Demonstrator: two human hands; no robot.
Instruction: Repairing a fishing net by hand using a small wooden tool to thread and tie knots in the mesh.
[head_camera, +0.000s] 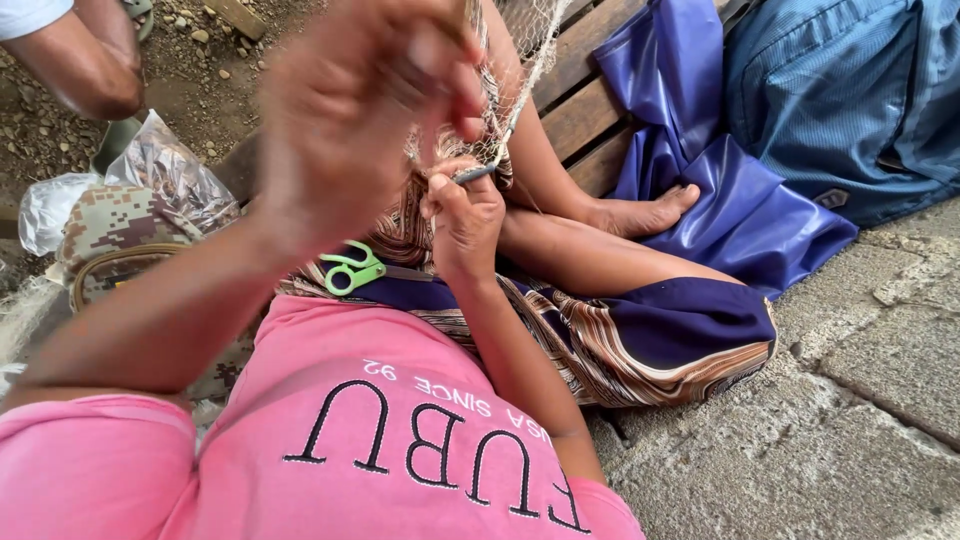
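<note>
From the head camera, the person sat on stone paving (860, 400) with legs folded, wearing a pink shirt (380, 430) and a striped brown and navy skirt (640, 340). The left hand (350, 110) was raised close to the lens and badly blurred; its fingers looked bunched around strands of a pale fishing net (525, 40), though how firmly it gripped could not be told. The right hand (463, 215) sat lower, over the lap, fingers clenched around a slim grey netting needle (490, 160) whose tip pointed up into the mesh just beside the left hand. The net hung from above, between the two hands and over the knee. Green-handled scissors (352, 270) lay on the lap just beside the right wrist. A bare foot (645, 212) rested on shiny blue cloth (700, 170) spread across wooden planks (585, 110), with a blue bag (850, 100) behind it. At upper left, another person's arm (85, 60) showed above gravel, near a camouflage bag (115, 230) and crumpled clear plastic (170, 170).
</note>
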